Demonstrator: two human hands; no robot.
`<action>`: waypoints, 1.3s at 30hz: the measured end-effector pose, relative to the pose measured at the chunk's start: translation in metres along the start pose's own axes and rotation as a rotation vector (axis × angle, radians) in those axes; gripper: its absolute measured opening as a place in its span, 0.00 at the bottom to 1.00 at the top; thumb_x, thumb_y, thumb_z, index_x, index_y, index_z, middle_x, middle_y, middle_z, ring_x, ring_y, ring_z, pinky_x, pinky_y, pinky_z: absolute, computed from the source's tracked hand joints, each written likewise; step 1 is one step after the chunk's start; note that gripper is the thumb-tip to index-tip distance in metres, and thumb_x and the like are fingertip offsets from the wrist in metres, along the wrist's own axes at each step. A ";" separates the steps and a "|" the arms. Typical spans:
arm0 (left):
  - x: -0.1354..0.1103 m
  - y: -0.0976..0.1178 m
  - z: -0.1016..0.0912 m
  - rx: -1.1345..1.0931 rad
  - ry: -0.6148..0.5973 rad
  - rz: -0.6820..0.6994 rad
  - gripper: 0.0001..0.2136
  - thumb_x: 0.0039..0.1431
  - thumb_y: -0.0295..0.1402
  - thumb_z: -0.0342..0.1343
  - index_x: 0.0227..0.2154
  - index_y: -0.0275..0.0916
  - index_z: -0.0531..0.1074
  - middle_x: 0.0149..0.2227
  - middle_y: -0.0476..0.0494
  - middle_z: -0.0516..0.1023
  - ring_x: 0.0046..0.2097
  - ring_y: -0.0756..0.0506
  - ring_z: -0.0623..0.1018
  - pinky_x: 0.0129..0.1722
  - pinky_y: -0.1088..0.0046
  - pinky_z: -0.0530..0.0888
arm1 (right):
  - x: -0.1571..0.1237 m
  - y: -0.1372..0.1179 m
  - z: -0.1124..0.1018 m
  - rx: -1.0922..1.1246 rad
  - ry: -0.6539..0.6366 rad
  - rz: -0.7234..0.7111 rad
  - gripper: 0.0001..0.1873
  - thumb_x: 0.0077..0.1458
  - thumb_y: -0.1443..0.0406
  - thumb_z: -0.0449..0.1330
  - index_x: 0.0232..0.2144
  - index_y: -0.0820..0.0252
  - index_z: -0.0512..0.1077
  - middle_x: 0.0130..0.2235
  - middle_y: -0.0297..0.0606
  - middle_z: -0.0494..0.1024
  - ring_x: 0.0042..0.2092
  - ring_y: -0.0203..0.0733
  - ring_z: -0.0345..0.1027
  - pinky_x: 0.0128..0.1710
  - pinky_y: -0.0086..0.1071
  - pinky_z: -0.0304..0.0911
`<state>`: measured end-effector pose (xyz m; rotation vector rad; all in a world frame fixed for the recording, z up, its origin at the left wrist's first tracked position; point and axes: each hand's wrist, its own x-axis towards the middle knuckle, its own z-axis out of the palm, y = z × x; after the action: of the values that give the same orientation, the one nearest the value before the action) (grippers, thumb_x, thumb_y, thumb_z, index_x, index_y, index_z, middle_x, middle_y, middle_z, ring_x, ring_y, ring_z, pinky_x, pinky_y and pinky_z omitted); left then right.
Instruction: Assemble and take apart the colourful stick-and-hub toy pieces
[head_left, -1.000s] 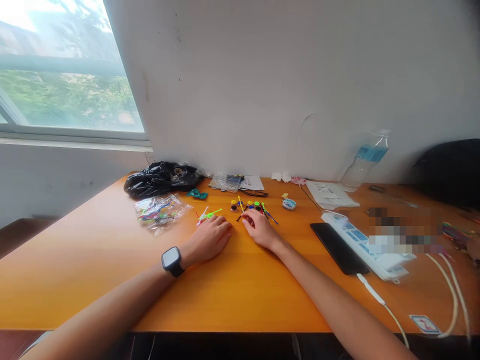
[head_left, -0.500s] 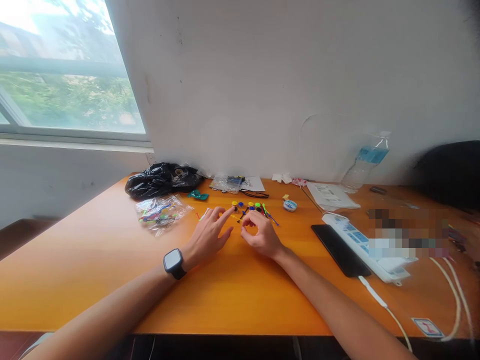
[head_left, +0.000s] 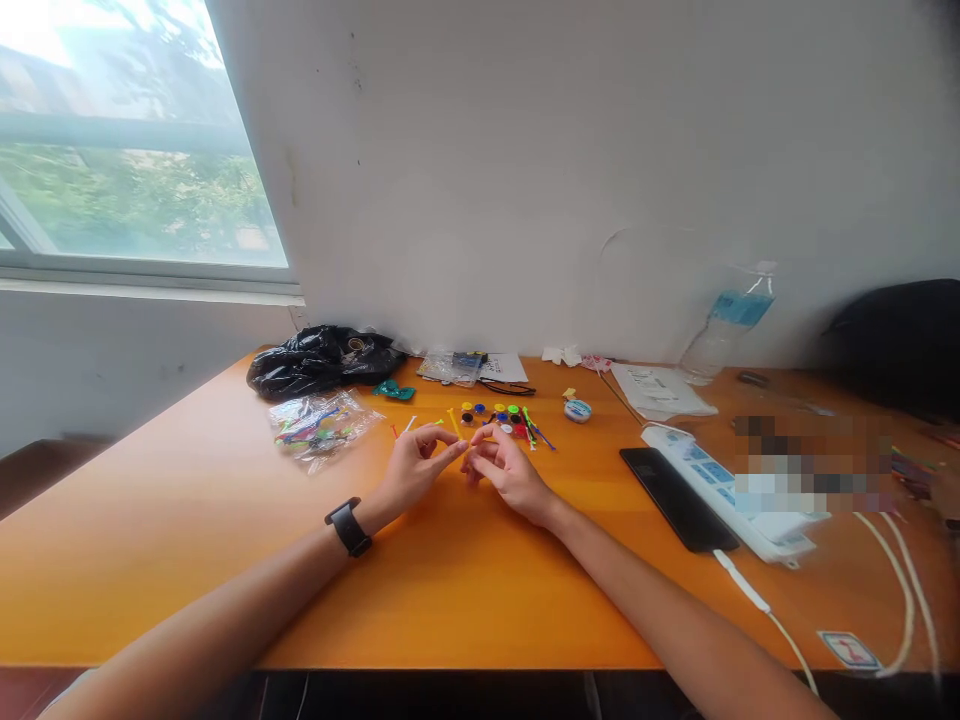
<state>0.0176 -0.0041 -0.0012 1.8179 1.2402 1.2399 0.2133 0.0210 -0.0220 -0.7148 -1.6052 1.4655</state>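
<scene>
Head view: orange table (head_left: 465, 590) against white wall (head_left: 570, 170); fingers' grip cannot be told.

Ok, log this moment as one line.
left hand: fingertips meet right | right hand: fingertips meet left | held: too small to tell | beyond: sticks, discs | left: bag | surface: table

Bare forearms, no sleeves — black smartwatch (head_left: 347, 527) on left wrist
</scene>
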 end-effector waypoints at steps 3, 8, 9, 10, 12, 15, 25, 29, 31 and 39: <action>0.001 -0.002 -0.002 0.053 -0.008 0.003 0.18 0.68 0.48 0.56 0.35 0.37 0.80 0.29 0.47 0.77 0.29 0.49 0.68 0.29 0.73 0.62 | 0.003 0.000 -0.006 -0.127 0.117 -0.107 0.10 0.63 0.57 0.62 0.37 0.55 0.66 0.34 0.34 0.76 0.32 0.39 0.72 0.38 0.36 0.69; -0.006 -0.004 0.006 0.270 -0.227 0.178 0.09 0.68 0.35 0.55 0.36 0.39 0.78 0.33 0.47 0.78 0.33 0.48 0.73 0.33 0.72 0.67 | 0.014 0.009 -0.029 -0.656 0.257 -0.349 0.10 0.65 0.67 0.54 0.42 0.58 0.76 0.40 0.42 0.79 0.40 0.45 0.74 0.47 0.42 0.70; -0.008 -0.004 0.007 0.309 -0.269 0.212 0.07 0.67 0.33 0.55 0.36 0.40 0.78 0.34 0.47 0.77 0.33 0.48 0.74 0.34 0.72 0.68 | 0.016 0.013 -0.033 -0.728 0.257 -0.373 0.12 0.65 0.68 0.53 0.43 0.59 0.77 0.41 0.44 0.79 0.41 0.46 0.74 0.49 0.42 0.70; -0.009 -0.004 0.008 0.338 -0.304 0.234 0.07 0.67 0.31 0.55 0.37 0.40 0.78 0.35 0.46 0.77 0.34 0.48 0.74 0.35 0.72 0.68 | 0.018 0.016 -0.037 -0.773 0.256 -0.383 0.14 0.65 0.69 0.52 0.45 0.59 0.77 0.43 0.45 0.80 0.43 0.47 0.75 0.50 0.43 0.70; -0.011 -0.003 0.009 0.376 -0.349 0.253 0.06 0.67 0.30 0.55 0.37 0.40 0.78 0.37 0.46 0.77 0.35 0.48 0.74 0.36 0.72 0.68 | 0.021 0.023 -0.042 -0.818 0.256 -0.371 0.17 0.65 0.71 0.51 0.48 0.60 0.78 0.46 0.48 0.80 0.47 0.49 0.75 0.52 0.44 0.70; -0.011 -0.002 0.007 0.402 -0.382 0.265 0.06 0.67 0.30 0.54 0.38 0.41 0.77 0.38 0.46 0.76 0.36 0.47 0.75 0.37 0.72 0.69 | 0.023 0.030 -0.045 -0.841 0.237 -0.334 0.19 0.64 0.72 0.52 0.51 0.61 0.77 0.50 0.49 0.79 0.47 0.48 0.75 0.52 0.43 0.72; -0.012 -0.001 0.006 0.432 -0.397 0.280 0.06 0.68 0.31 0.52 0.39 0.42 0.75 0.39 0.45 0.76 0.36 0.47 0.76 0.37 0.72 0.70 | 0.022 0.030 -0.040 -0.853 0.178 -0.260 0.11 0.62 0.69 0.55 0.43 0.61 0.75 0.46 0.46 0.76 0.35 0.40 0.70 0.35 0.35 0.72; -0.012 0.000 0.005 0.430 -0.398 0.274 0.06 0.68 0.30 0.52 0.38 0.42 0.74 0.39 0.46 0.76 0.36 0.47 0.76 0.37 0.72 0.70 | 0.021 0.025 -0.038 -0.889 0.175 -0.250 0.05 0.61 0.68 0.57 0.38 0.60 0.73 0.43 0.43 0.75 0.35 0.40 0.68 0.35 0.34 0.70; -0.012 0.000 0.005 0.431 -0.398 0.274 0.06 0.68 0.31 0.52 0.38 0.42 0.74 0.38 0.46 0.76 0.36 0.47 0.75 0.37 0.72 0.70 | 0.020 0.023 -0.037 -0.903 0.169 -0.254 0.04 0.61 0.68 0.57 0.37 0.59 0.73 0.42 0.43 0.74 0.35 0.40 0.67 0.36 0.34 0.69; -0.011 0.001 0.007 0.440 -0.395 0.271 0.07 0.68 0.30 0.52 0.38 0.41 0.75 0.38 0.45 0.77 0.36 0.46 0.76 0.38 0.71 0.71 | 0.020 0.024 -0.037 -0.910 0.127 -0.286 0.08 0.64 0.64 0.59 0.44 0.60 0.75 0.43 0.43 0.77 0.39 0.42 0.69 0.39 0.35 0.67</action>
<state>0.0229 -0.0142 -0.0068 2.4705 1.1223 0.7096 0.2326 0.0604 -0.0420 -0.9815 -2.1514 0.4202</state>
